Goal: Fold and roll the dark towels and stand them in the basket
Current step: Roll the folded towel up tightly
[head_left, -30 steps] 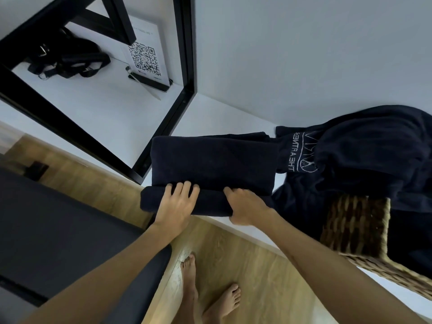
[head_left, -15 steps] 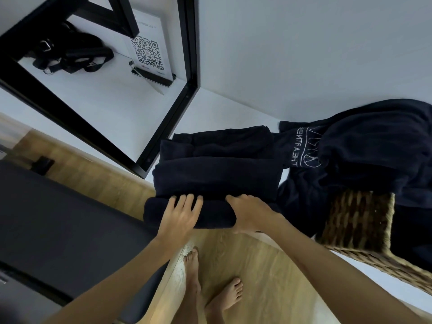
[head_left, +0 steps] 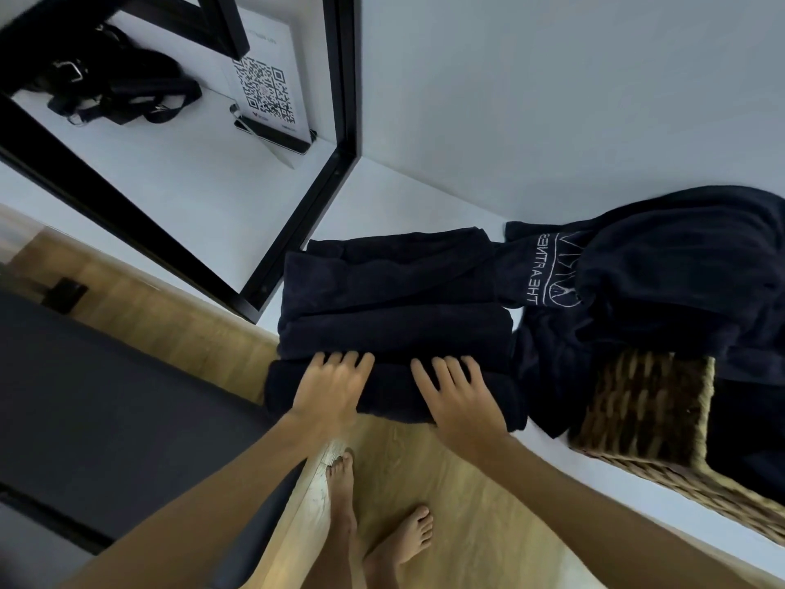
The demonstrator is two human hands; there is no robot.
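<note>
Head view looked down on a white counter (head_left: 408, 197) against a white wall. Both hands, the left hand (head_left: 329, 386) and right hand (head_left: 456, 395), lay flat, fingers spread, on the rolled near edge of a dark towel (head_left: 395, 299). Just right stood the wicker basket (head_left: 645, 418), more dark cloth (head_left: 679, 265) draped over it. Below was wood floor (head_left: 467, 525).
</note>
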